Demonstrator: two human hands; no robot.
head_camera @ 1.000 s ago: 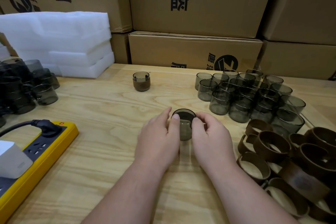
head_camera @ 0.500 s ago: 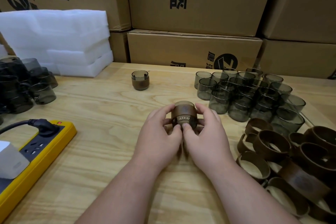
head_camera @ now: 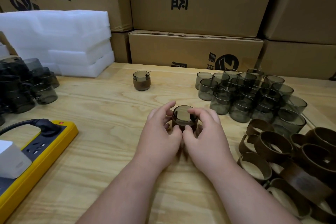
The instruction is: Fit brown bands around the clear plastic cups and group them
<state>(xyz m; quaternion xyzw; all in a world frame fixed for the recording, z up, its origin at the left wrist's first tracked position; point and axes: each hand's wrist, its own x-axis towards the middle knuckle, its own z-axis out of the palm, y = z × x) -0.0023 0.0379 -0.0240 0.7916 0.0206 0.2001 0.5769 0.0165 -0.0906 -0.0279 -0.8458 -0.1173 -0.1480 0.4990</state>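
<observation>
A light, stiff, rather slippery cup [head_camera: 184,117] (its brown band [head_camera: 182,124] already low on the wall) is held upright on the table [head_camera: 109,107], fingers of left hand [head_camera: 160,140] and right hand [head_camera: 204,138] curled around its banded sides, judged the best hold.

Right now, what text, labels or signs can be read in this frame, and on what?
"盔", below a cut-off character: top middle cardboard box.
"司", below a cut-off character: same box.
Round logo and characters on the lower cardboard box: partly hidden, unreadable.
Large characters and logo on the left cardboard box: cropped, unreadable.
</observation>
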